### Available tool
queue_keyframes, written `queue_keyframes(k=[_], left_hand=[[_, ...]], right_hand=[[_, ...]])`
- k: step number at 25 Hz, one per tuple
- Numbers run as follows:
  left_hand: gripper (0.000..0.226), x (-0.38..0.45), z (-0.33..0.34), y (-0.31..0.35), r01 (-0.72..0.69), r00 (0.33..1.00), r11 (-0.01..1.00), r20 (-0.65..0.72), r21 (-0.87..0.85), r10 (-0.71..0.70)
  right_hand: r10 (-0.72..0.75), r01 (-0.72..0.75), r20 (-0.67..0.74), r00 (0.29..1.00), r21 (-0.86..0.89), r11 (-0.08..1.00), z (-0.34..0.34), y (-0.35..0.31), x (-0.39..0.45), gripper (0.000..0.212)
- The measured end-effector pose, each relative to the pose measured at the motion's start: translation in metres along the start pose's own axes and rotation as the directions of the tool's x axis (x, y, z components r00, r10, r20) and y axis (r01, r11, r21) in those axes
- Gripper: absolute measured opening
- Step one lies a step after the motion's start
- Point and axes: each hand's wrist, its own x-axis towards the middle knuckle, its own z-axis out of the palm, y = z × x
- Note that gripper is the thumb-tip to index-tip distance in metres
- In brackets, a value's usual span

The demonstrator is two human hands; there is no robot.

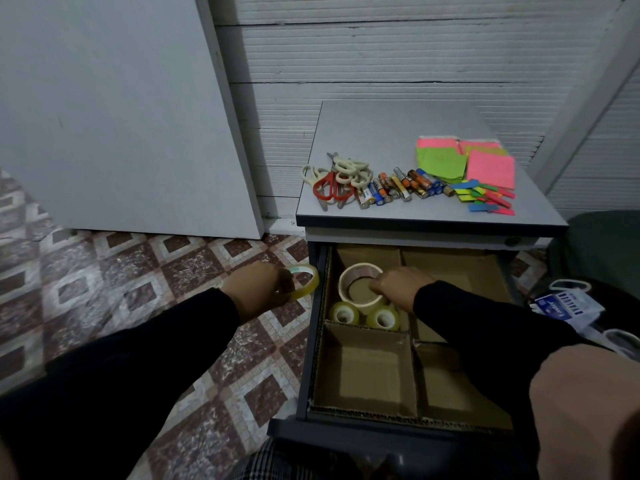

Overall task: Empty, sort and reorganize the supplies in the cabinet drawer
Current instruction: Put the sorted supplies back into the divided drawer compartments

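Note:
The drawer [306, 368] stands pulled out, lined with cardboard dividers [363, 327]. My right hand [398, 285] reaches into the back left compartment and grips a wide cream tape roll [346, 277]. Two clear tape rolls [343, 313] [384, 318] lie in front of it in the same compartment. Left of the drawer, over the floor, my left hand [258, 289] holds a thin clear tape roll [308, 282]. On the cabinet top [398, 133] lie several scissors [337, 180], several batteries [401, 187], sticky notes [464, 161] and coloured page flags [485, 200].
The front compartments of the drawer [363, 368] hold nothing. A grey board [121, 116] leans against the wall at left above a patterned tile floor [138, 271]. A white and blue package [568, 303] lies at the right, beside a dark green seat [602, 237].

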Motion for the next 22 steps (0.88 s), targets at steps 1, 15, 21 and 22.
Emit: queue_keyframes(k=[1,15,21,22], left_hand=[[0.021,0.0,-0.001,0.002,-0.004,1.0,1.0,-0.007,-0.001,0.004],[0.026,0.029,-0.005,0.058,-0.099,0.995,0.994,-0.01,0.048,0.099],[0.024,0.034,-0.006,0.055,-0.091,0.995,0.994,-0.021,0.067,0.093],[0.024,0.036,-0.007,0.055,-0.088,0.996,0.993,-0.012,0.079,0.089]], right_hand=[[-0.009,0.009,0.013,1.0,0.047,0.999,-0.002,0.0,0.002,0.023],[0.186,-0.18,0.149,0.971,-0.05,0.982,-0.006,0.002,-0.001,0.028],[0.185,-0.185,0.091,0.978,-0.015,0.983,-0.011,-0.005,0.0,0.033],[0.195,-0.197,0.094,0.976,0.009,0.98,-0.011,-0.004,-0.001,0.035]])
